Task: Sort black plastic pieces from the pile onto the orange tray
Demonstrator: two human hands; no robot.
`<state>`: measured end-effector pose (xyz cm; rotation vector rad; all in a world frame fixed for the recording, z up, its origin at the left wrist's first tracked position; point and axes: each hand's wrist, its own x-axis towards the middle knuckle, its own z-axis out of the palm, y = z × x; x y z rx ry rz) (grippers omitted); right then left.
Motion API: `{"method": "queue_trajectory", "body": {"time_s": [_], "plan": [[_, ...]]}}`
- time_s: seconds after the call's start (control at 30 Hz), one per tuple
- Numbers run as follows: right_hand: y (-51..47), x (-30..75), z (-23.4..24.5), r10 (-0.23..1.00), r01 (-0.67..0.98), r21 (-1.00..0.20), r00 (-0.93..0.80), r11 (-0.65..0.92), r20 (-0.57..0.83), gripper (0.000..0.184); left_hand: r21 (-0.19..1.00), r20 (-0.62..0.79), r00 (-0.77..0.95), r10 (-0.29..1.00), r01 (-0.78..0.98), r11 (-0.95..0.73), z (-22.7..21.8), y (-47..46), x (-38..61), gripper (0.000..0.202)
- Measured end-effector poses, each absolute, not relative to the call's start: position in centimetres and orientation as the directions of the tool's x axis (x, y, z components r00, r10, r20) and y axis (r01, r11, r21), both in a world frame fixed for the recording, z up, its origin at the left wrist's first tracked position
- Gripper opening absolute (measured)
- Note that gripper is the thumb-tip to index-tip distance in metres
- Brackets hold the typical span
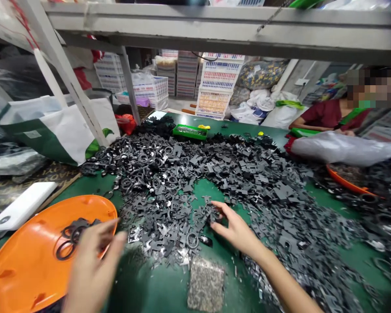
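okay, from the head camera i've got both bare hands over a green table (169,287). my left hand (94,265) is blurred but looks open, fingers stretched out, hovering at the edge of an orange tray (29,256). a small tangle of black rings (73,234) lies on that tray just beside the hand, and i can't see it holding any of them. my right hand (236,228) is half open, its fingertips (220,209) down at the edge of a big heap of black parts (169,174), and i can't tell whether it's pinching a piece. the heap, flat notched pieces mixed with rings, spreads across the table ahead and to both sides of that hand. a grey speckled block (206,284) sits on the table near my right hand. farther off i see a small green tray (189,131), a white and green bag (61,126), stacked crates (215,82), and a co-worker in a dark red shirt (329,114) behind a grey plastic bag (342,148).
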<state>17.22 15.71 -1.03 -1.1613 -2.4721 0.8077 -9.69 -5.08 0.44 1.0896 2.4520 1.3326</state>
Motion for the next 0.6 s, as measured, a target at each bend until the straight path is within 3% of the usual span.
{"method": "queue_trajectory", "body": {"time_s": [0.1,0.13,0.23,0.33,0.43,0.6], "plan": [[13.5,17.8,-1.5,0.738,0.437,-0.777,-0.672,0.454,0.054,0.048,0.893,0.030,-0.338,0.941,0.432,0.127,1.5,0.6,-3.6,0.045],[12.9,17.8,-1.9,0.725,0.400,-0.798,-0.685,0.452,0.067,0.046,0.900,0.046,-0.198,0.979,0.433,0.045,1.6,2.2,-2.0,0.047],[11.6,18.1,-3.0,0.709,0.376,-0.776,-0.694,0.507,0.127,0.036,0.887,0.100,-0.014,0.995,0.454,-0.083,1.0,5.3,1.2,0.042],[11.7,19.4,-3.7,0.738,0.464,-0.660,-0.641,0.591,0.210,0.016,0.822,0.180,0.017,0.984,0.547,-0.160,-0.2,5.8,1.7,0.039],[12.3,21.5,-3.8,0.768,0.594,-0.522,-0.603,0.613,0.215,0.012,0.778,0.229,-0.065,0.971,0.612,-0.142,-1.1,4.6,0.9,0.038],[11.8,24.2,-2.6,0.788,0.660,-0.466,-0.597,0.589,0.151,0.014,0.866,0.122,-0.160,0.980,0.500,-0.026,-1.9,0.2,0.4,0.032]]}}
